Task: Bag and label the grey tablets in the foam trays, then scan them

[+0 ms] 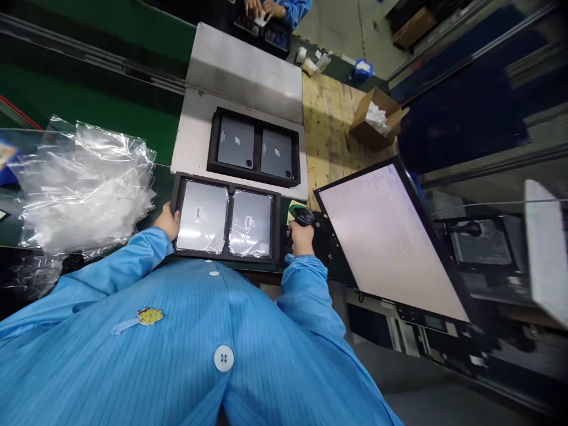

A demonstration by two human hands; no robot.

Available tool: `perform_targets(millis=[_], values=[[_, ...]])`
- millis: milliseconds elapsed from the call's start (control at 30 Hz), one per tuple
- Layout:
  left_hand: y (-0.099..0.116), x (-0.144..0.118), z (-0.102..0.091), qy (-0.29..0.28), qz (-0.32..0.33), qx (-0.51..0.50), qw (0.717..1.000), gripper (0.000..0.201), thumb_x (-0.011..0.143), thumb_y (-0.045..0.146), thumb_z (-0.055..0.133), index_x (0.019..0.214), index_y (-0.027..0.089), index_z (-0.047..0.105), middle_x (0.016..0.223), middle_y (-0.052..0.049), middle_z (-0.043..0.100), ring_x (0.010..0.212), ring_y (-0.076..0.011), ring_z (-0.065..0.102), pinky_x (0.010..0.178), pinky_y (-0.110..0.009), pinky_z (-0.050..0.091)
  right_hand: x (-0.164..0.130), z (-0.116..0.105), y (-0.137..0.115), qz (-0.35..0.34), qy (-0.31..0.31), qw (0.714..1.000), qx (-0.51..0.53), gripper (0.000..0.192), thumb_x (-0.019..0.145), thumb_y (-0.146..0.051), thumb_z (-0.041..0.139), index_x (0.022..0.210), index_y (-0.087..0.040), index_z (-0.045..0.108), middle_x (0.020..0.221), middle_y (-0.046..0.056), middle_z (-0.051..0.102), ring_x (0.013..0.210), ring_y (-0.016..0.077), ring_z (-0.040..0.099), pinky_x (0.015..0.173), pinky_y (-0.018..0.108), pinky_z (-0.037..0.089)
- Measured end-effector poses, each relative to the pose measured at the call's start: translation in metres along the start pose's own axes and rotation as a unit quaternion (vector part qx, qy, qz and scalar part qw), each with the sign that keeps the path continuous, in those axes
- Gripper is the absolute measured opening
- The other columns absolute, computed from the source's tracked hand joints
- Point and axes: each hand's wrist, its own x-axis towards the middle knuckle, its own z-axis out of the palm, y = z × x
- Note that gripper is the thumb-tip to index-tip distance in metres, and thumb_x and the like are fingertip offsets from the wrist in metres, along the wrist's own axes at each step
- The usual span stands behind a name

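Steadying the near black tray (pixel 176 195) by its edge, the left hand (pixel 167 220) curls against it. Beside that tray, the right hand (pixel 301 238) clenches a barcode scanner (pixel 302 215), aimed toward the bagged tablets (pixel 202 216).

A near tray (pixel 227 182) with two bagged tablets side by side is sat at the desk's front edge, gripped at its left side by the left hand (pixel 167 221). Just behind it a second tray (pixel 254 116) with two more tablets is placed on a metal plate (pixel 195 127). Right of the near tray, a scanner (pixel 302 215) is held in the right hand (pixel 301 238), with a monitor (pixel 390 236) further right. A pile of plastic bags (pixel 84 183) is left of the trays, and a cardboard box (pixel 377 118) is found at the far right.
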Motion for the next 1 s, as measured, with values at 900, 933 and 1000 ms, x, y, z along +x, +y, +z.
perform_targets(millis=[900, 933, 1000], values=[[0.001, 0.004, -0.009, -0.018, 0.042, 0.014, 0.999, 0.062, 0.102, 0.037, 0.042, 0.159, 0.012, 0.033, 0.136, -0.022, 0.066, 0.122, -0.0379, 0.066, 0.105, -0.048, 0.053, -0.066, 0.077, -0.105, -0.328, -0.259, 0.856, -0.305, 0.039, 0.083, -0.034, 0.072, 0.117, -0.015, 0.073, 0.1, 0.014, 0.077, 0.096, 0.0299, 0.073, 0.087, 0.035, 0.054], [0.003, 0.003, -0.011, -0.013, 0.037, 0.021, 0.999, 0.061, 0.103, 0.036, 0.042, 0.158, 0.011, 0.034, 0.134, -0.022, 0.066, 0.122, -0.0378, 0.067, 0.105, -0.048, 0.053, -0.053, 0.062, -0.089, -0.291, -0.213, 0.892, -0.271, 0.038, 0.084, -0.033, 0.07, 0.118, -0.015, 0.072, 0.101, 0.013, 0.078, 0.098, 0.0293, 0.073, 0.088, 0.035, 0.054], [0.006, 0.003, -0.013, -0.005, 0.025, 0.041, 0.999, 0.06, 0.102, 0.035, 0.043, 0.156, 0.01, 0.035, 0.132, -0.022, 0.067, 0.121, -0.0381, 0.067, 0.104, -0.05, 0.054, -0.026, 0.026, -0.048, -0.188, -0.108, 0.955, -0.205, 0.036, 0.087, -0.031, 0.065, 0.119, -0.014, 0.069, 0.103, 0.013, 0.078, 0.099, 0.0273, 0.073, 0.091, 0.035, 0.055]])
